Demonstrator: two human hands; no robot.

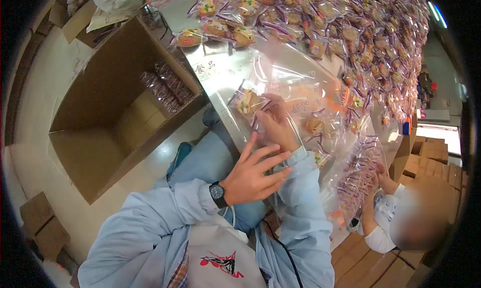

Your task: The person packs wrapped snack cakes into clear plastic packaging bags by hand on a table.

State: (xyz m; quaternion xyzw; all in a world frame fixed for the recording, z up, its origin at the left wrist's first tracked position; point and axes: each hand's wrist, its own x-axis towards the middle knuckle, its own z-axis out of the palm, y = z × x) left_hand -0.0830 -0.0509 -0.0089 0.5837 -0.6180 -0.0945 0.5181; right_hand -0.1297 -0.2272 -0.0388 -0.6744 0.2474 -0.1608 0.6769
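Note:
Near the table's front edge, my right hand (277, 122) has its thumb and fingers closed on a small wrapped snack (248, 101) in clear and purple film. My left hand (258, 173), with a black watch at its wrist, lies just below, fingers spread and nothing visible in it; it crosses in front of my other wrist. A large clear plastic bag (300, 82) with orange print spreads over the metal table (213, 80) beside and partly over my right hand. Another wrapped snack (314, 125) sits by the bag.
Heaped wrapped snacks (350, 32) cover the far and right side. An open cardboard box (100, 97) with a few packs stands at left. A co-worker (386, 213) at the lower right handles a filled bag (358, 175). Stacked cartons (431, 160) stand behind.

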